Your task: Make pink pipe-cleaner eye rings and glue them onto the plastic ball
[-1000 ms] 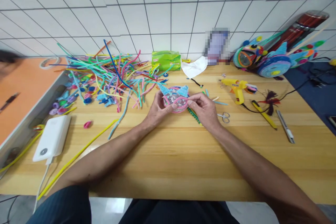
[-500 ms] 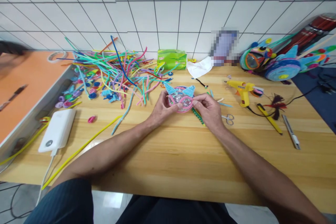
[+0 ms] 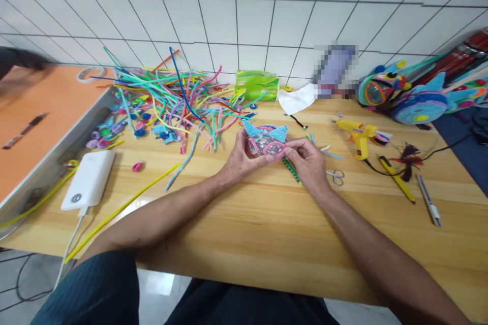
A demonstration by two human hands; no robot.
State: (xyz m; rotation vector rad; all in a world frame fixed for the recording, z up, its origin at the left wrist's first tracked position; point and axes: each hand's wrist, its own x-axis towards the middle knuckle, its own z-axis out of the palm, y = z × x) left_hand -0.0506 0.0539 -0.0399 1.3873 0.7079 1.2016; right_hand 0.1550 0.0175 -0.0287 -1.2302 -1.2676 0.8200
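Observation:
My left hand (image 3: 239, 162) is closed round the left side of a small clear-bodied craft animal (image 3: 264, 134), its thumb along the lower edge. Two light-blue pointed ears (image 3: 279, 133) made of pipe cleaner stand up from its top. Across its front lies a pink pipe cleaner (image 3: 275, 149) bent into two loops. At the right end of that pink piece, my right hand (image 3: 308, 162) pinches with thumb and forefinger. Under the right fingers, a dark green strip (image 3: 292, 170) rests on the table, partly hidden.
Pipe cleaners (image 3: 171, 91) pile up at the back left. To the right lie small scissors (image 3: 336, 177), a yellow glue gun (image 3: 359, 141), a yellow cutter (image 3: 398, 180) and a white cutter (image 3: 429, 202). A white power bank (image 3: 88, 180) with its cable lies front left. Finished-looking colourful crafts (image 3: 419, 106) stand back right.
My view has shifted, so the scene sits slightly further right. The left thumb has slid down off the pink loops, which now show more fully. Both hands keep their hold.

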